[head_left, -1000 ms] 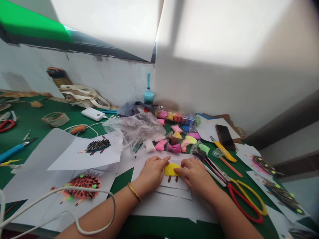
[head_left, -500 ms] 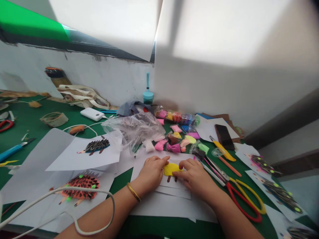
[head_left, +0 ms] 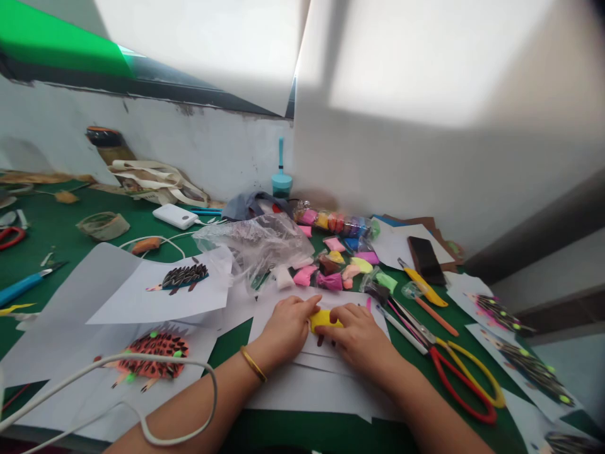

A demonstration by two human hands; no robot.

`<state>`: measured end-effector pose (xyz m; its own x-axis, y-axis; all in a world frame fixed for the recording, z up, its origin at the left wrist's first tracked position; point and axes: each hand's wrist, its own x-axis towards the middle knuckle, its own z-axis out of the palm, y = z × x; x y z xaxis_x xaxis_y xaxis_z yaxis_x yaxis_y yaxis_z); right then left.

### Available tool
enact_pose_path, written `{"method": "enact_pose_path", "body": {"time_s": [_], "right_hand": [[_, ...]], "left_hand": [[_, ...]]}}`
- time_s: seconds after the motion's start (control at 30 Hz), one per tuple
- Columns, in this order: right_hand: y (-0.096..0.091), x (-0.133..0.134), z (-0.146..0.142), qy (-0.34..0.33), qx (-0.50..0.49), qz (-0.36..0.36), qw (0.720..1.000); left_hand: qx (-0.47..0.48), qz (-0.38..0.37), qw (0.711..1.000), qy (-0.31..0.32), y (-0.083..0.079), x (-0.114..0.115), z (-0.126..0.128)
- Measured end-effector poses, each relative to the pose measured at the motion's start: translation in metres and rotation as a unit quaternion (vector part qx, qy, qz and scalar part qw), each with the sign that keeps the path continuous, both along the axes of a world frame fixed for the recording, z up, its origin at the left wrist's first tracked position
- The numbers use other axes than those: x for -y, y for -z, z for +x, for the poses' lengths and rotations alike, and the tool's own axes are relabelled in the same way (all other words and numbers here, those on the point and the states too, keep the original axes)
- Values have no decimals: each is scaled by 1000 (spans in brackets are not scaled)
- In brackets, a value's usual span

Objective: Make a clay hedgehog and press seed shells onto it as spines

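**Left hand and right hand met over one yellow clay piece**

The yellow clay piece lay on white paper between the hands, smooth, rounded and partly hidden by fingers. One brown leg showed clearly below it; a second was mostly covered. The left hand was partly open, its fingertips at the piece's left edge; the right hand was loosely curled, its fingers over the right side. Neither was clenched; whether the right pinched the clay could not be told. One gold bangle ringed the left wrist.

Beyond the fingertips lay about a dozen small clay lumps, several in clear wrappers, then one crumpled clear plastic bag and one clear pack holding a row of coloured lumps. Just right of the right hand were scissors with one red and one yellow loop; farther out, one yellow cutter and one phone. Two hedgehog pictures lay left of the left hand, three at far right.
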<state>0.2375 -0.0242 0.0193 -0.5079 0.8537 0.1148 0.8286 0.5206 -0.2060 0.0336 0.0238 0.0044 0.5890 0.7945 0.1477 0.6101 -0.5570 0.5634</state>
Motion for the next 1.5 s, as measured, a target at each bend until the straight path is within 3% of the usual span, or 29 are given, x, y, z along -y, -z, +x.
{"method": "enact_pose_path", "body": {"time_s": [0.5, 0.97, 1.27, 1.5], "right_hand": [[0, -4, -14, 14, -7, -5, 1000], [10, -13, -22, 45, -13, -1, 999], [11, -17, 5, 116, -73, 25, 990], [14, -18, 24, 99, -91, 8, 991]], "left_hand": [[88, -82, 992, -37, 13, -12, -10], [76, -66, 994, -42, 12, -13, -10], [73, -12, 997, -4, 14, -12, -12], [62, -36, 997, -20, 10, -9, -12]]}}
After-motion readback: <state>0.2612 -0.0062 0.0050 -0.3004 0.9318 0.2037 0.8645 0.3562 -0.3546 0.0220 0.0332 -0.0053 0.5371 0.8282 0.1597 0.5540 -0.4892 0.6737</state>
